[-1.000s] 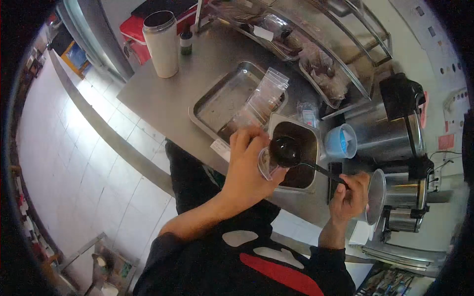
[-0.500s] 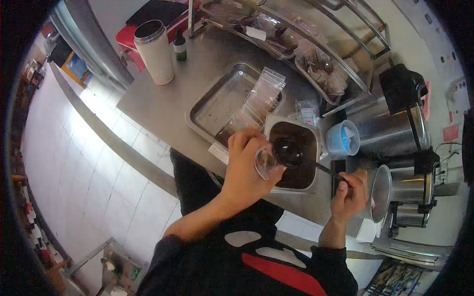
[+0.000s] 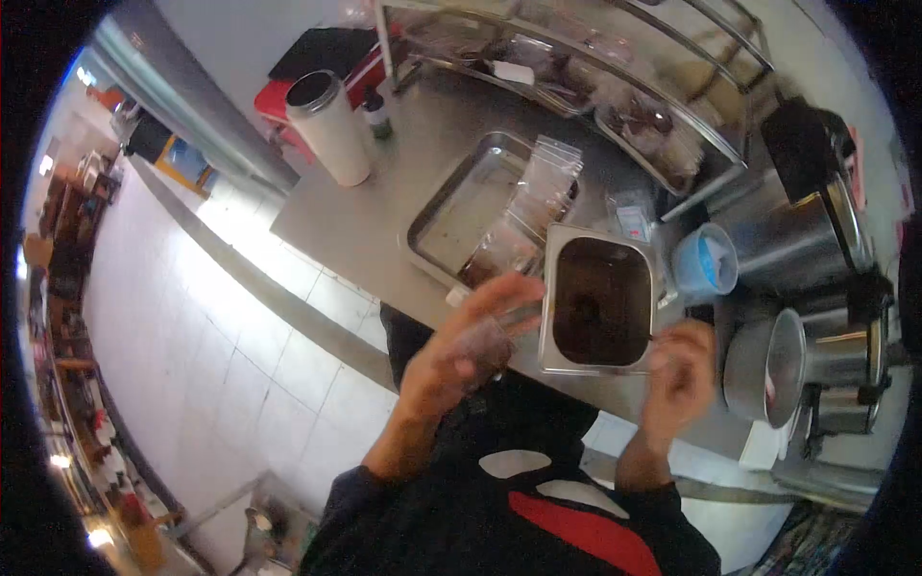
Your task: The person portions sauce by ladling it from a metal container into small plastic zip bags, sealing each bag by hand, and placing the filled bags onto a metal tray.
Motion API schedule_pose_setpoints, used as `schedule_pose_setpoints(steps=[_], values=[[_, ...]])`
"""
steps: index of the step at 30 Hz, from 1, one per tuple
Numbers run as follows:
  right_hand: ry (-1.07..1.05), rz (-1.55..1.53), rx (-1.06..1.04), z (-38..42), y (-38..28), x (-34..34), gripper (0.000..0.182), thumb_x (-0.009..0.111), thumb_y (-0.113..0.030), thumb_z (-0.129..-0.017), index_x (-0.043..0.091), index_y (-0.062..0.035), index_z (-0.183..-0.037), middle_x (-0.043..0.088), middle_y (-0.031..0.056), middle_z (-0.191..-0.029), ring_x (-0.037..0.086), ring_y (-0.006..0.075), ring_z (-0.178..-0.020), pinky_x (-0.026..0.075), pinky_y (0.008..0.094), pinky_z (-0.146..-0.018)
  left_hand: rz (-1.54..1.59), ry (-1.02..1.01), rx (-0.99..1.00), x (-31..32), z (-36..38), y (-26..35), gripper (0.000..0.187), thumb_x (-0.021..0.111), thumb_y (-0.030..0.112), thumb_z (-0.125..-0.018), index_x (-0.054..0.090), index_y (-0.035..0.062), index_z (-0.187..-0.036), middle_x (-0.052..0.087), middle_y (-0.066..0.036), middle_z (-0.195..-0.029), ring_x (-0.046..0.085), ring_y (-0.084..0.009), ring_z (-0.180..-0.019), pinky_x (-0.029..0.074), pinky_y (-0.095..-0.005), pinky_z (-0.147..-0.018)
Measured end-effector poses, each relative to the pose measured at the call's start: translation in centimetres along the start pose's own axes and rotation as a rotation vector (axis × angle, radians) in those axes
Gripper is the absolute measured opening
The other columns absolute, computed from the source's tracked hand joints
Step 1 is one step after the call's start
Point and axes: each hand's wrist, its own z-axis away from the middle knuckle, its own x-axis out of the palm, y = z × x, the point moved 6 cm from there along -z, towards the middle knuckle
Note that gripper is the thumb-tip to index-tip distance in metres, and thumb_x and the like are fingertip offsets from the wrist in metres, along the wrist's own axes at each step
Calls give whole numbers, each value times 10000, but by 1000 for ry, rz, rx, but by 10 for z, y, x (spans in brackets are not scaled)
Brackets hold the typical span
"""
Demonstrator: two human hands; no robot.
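Observation:
My left hand (image 3: 461, 350) is in front of the steel container (image 3: 549, 331), its thumb curled over a small clear plastic bag (image 3: 483, 348) with something dark inside; the fingers are blurred. A dark brown liquid (image 3: 605, 288) lies in the deep steel container. My right hand (image 3: 680, 370) is at the container's right rim, smeared by motion, closed around the handle of a dark ladle. The ladle's bowl is hardly visible in the liquid. Behind my left hand, filled clear bags (image 3: 504, 245) lie in a row over the edge of a shallow steel tray (image 3: 415, 235).
A white cylinder (image 3: 331, 134) and a small dropper bottle (image 3: 376, 113) stand at the back left. Right of the container are a plastic tub (image 3: 704, 259), a steel bowl (image 3: 754, 374) and large steel pots (image 3: 783, 230). A wire rack (image 3: 711, 144) holds bagged goods behind.
My left hand and the bag have moved away from the ladle, toward my body. The ladle bowl, raised over the container before, has gone down into the liquid. The camera view has shifted.

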Motion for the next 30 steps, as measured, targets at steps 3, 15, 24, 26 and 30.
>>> schedule_pose_setpoints(steps=[3,15,24,26,30], values=[[-284,-499,136,-3,-46,61,241,757,-53,-787,653,-67,-1003,667,109,-996,624,277,-976,482,389,-860,-123,-190,-63,23,12,-8,992,636,501,-797,175,48,-1550,215,-191,-1578,234,-358,-1461,212,-511,-1173],[-339,-796,120,8,-40,58,310,682,114,-802,519,0,-1040,619,134,-928,616,206,-817,502,325,-720,-468,-144,159,11,21,5,228,744,31,-765,657,47,-975,541,-123,-1148,531,-302,-1170,404,-424,-1017],[-412,-646,77,11,-29,58,345,702,59,-797,540,-7,-1095,637,107,-882,607,203,-806,491,328,-737,-528,1,183,15,20,7,119,776,41,-764,701,33,-856,550,-104,-1080,535,-299,-1150,424,-418,-992],[-436,-595,48,6,-32,60,369,721,38,-784,560,-21,-1111,646,95,-875,617,210,-788,496,332,-713,-583,-41,197,17,20,9,118,781,41,-759,712,36,-854,550,-105,-1081,534,-303,-1156,425,-416,-991],[-441,-544,21,4,-36,63,368,743,12,-770,597,-43,-1102,650,78,-860,631,229,-755,505,344,-673,-625,-98,163,23,20,7,104,783,36,-749,724,40,-835,549,-108,-1078,536,-312,-1158,426,-417,-992]])
